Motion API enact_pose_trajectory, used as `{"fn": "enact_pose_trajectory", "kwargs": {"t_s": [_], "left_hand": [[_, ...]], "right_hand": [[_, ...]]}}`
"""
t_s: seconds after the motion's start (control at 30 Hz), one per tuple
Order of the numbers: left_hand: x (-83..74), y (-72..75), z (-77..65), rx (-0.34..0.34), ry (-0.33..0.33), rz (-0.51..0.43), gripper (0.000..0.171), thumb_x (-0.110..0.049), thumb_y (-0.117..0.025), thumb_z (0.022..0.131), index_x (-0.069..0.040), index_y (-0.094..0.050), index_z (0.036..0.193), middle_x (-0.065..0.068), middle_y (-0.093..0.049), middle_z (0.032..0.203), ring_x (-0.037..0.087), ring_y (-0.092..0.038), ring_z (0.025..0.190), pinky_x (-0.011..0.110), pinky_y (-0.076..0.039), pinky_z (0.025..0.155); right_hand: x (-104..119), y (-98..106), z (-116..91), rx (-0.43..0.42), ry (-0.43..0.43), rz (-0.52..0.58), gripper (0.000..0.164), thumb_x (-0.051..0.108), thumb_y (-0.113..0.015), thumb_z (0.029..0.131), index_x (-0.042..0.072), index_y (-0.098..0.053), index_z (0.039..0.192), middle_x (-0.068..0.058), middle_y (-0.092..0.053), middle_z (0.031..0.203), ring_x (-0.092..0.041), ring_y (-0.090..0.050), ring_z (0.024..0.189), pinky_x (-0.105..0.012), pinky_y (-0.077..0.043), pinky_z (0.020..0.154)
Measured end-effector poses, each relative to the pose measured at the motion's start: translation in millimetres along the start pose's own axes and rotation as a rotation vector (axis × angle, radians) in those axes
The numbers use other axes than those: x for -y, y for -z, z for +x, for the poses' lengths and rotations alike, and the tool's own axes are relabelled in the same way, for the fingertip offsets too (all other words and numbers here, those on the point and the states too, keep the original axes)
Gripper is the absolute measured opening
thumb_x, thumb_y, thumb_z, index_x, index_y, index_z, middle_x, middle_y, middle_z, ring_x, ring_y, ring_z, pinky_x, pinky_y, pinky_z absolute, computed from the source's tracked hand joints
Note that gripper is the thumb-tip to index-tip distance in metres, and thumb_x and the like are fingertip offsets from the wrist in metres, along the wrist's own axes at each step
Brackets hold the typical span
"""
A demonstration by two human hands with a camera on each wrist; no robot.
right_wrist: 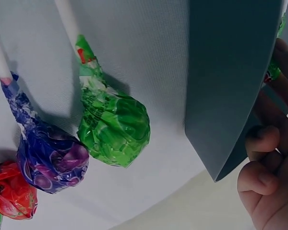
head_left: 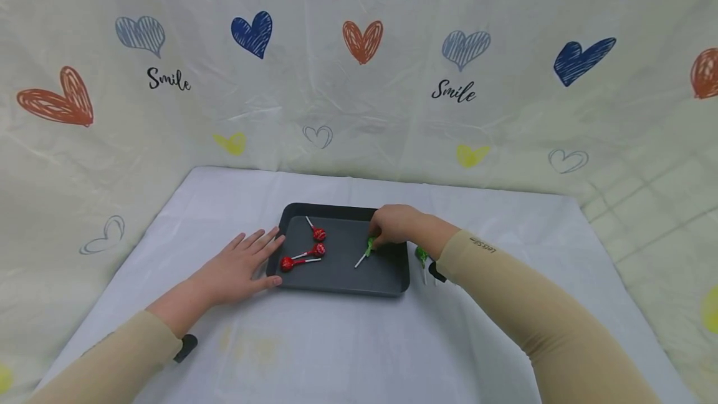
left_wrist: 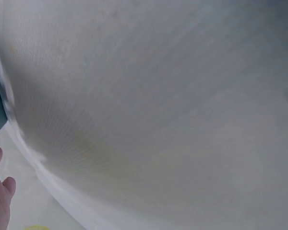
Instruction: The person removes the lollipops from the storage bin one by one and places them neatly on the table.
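Note:
A dark grey tray (head_left: 342,280) lies on the white tablecloth in the head view. Three red lollipops, among them a lower-left one (head_left: 287,264), rest in its left half. My right hand (head_left: 399,224) reaches over the tray's right side and pinches a green lollipop (head_left: 369,247), its white stick slanting down toward the tray floor. The fingers hide part of its head. My left hand (head_left: 238,272) lies with spread, straight fingers at the tray's left edge, fingertips touching the rim. Only a bit of that hand (left_wrist: 0,199) shows in the left wrist view.
Right of the tray, on the cloth, lie another green lollipop (right_wrist: 116,127), a purple one (right_wrist: 55,155) and a red one (right_wrist: 14,191), with a green scrap of wrapper beyond. My right forearm partly covers them in the head view. A heart-printed curtain (head_left: 359,105) hangs behind.

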State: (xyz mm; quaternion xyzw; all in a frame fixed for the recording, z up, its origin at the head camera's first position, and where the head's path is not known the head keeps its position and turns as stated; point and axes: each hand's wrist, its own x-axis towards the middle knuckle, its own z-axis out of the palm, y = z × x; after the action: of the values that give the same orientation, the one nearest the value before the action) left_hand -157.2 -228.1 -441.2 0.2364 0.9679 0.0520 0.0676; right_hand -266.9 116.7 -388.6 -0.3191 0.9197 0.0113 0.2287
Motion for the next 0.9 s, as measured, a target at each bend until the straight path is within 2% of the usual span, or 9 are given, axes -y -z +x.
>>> {"fn": "enact_pose_trajectory", "kwargs": {"t_s": [0.27,0.4,0.67,0.9], "left_hand": [[-4.5,4.7,-2.2,-0.004,0.003,-0.018,0.090,-0.067,-0.055,0.090,-0.019,-0.023,0.159,0.006,-0.018,0.165,0.036,-0.018,0.149,0.060,-0.012,0.118],[-4.3,4.0,-1.6,-0.005,0.003,-0.008,0.090,-0.067,-0.054,0.090,-0.020,-0.022,0.160,0.005,-0.017,0.165,0.035,-0.017,0.150,0.060,-0.012,0.118],[-3.5,3.2,-1.3,-0.010,-0.007,-0.003,0.090,-0.067,-0.054,0.090,-0.020,-0.023,0.159,0.006,-0.018,0.165,0.035,-0.017,0.150,0.060,-0.012,0.118],[-3.9,3.1,-1.2,-0.013,-0.010,0.001,0.089,-0.067,-0.055,0.091,-0.019,-0.023,0.159,0.006,-0.018,0.165,0.035,-0.017,0.150,0.061,-0.012,0.118]], "right_hand": [[-1,-1,-3,-0.014,0.030,0.050,0.027,0.026,-0.078,0.087,0.023,-0.076,0.114,0.009,-0.071,0.103,-0.007,-0.062,0.091,-0.029,-0.053,0.082],[-1,5,-6,-0.048,0.058,0.056,0.026,0.024,-0.078,0.088,0.023,-0.076,0.113,0.009,-0.071,0.103,-0.008,-0.061,0.091,-0.030,-0.053,0.084],[-4,18,-19,-0.099,0.081,0.099,0.028,0.022,-0.075,0.090,0.021,-0.075,0.118,0.009,-0.070,0.107,-0.010,-0.061,0.096,-0.032,-0.052,0.087],[-18,20,-34,-0.152,0.081,0.142,0.030,0.022,-0.073,0.091,0.022,-0.073,0.122,0.008,-0.070,0.111,-0.010,-0.063,0.100,-0.033,-0.053,0.088]]}}
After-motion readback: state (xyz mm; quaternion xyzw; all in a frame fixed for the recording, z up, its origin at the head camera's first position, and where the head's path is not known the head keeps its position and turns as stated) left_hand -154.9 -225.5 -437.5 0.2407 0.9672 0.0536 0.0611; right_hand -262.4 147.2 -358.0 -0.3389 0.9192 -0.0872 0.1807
